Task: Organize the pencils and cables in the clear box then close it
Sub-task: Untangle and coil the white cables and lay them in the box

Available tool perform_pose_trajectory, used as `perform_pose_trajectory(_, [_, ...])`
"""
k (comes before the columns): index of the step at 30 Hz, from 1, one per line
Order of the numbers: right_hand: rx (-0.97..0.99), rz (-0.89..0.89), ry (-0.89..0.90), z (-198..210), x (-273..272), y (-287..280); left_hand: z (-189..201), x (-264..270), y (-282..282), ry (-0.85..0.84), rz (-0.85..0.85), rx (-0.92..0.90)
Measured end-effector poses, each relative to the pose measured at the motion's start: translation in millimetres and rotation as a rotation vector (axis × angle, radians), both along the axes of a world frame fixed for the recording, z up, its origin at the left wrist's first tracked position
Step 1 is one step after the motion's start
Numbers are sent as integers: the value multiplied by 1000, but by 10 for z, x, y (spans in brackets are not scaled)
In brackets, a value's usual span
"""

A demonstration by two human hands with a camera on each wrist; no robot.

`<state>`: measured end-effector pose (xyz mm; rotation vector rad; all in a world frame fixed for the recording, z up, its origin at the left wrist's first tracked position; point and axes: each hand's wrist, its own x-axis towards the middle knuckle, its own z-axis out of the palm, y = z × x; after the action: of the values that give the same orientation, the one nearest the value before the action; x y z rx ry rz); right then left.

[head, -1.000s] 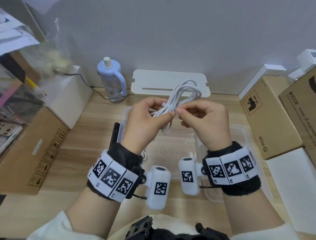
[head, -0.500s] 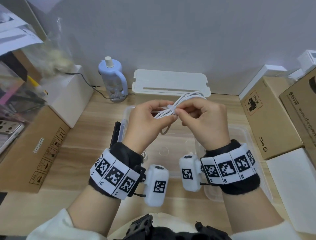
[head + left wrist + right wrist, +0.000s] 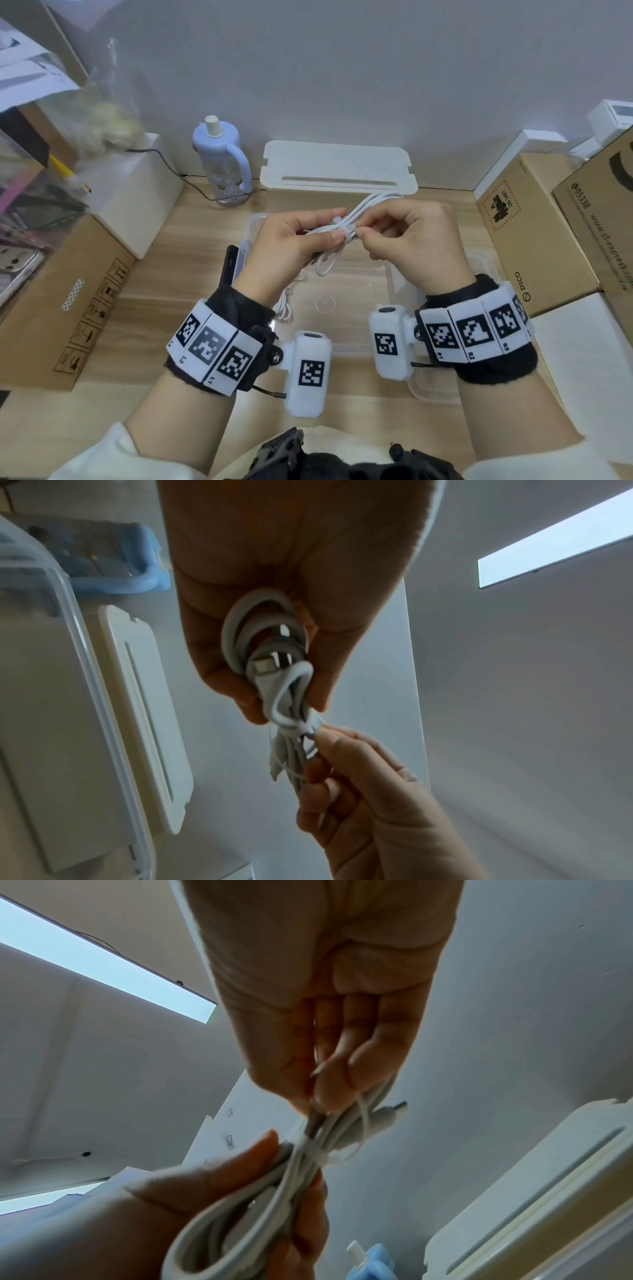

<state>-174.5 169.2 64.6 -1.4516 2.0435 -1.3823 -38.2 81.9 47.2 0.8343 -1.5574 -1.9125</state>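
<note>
A coiled white cable (image 3: 349, 222) hangs in the air above the clear box (image 3: 349, 329). My left hand (image 3: 298, 240) grips one end of the bundle between thumb and fingers. My right hand (image 3: 407, 240) pinches the thin white tie (image 3: 344, 233) wrapped round the cable's middle. In the left wrist view the cable (image 3: 274, 669) loops out of the palm, with a plug end showing. In the right wrist view the tie (image 3: 316, 1153) crosses the bundled cable (image 3: 274, 1199). Another white cable (image 3: 284, 308) lies in the box under my left wrist. No pencils show.
A white lid (image 3: 339, 168) leans on the back wall behind the box. A blue-white bottle (image 3: 222, 161) stands back left. Cardboard boxes (image 3: 534, 233) line the right side; another (image 3: 61, 308) lies at the left. A clear lid (image 3: 479, 274) sits under my right wrist.
Both hands have lowered the cable bundle and tilted it flatter. My right fingers have shifted onto the tie at the bundle's middle.
</note>
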Motion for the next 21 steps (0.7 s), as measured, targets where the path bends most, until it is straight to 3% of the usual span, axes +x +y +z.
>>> perform_pose_trajectory(4, [51,93,-37,43,-17,0,1,34,-18,2,-38,15])
perform_pose_trajectory(8, [-75,90,59,-33,4,-38,-1,38,-11,28,-38,7])
perform_pose_trajectory(18, [-328,-57,236,-105,34,-97,-32,-3,-22,147,-59,127])
perform_pose_trajectory(21, [-376,-107,213,-57,45,-99,-18,6,-31,169,-100,142])
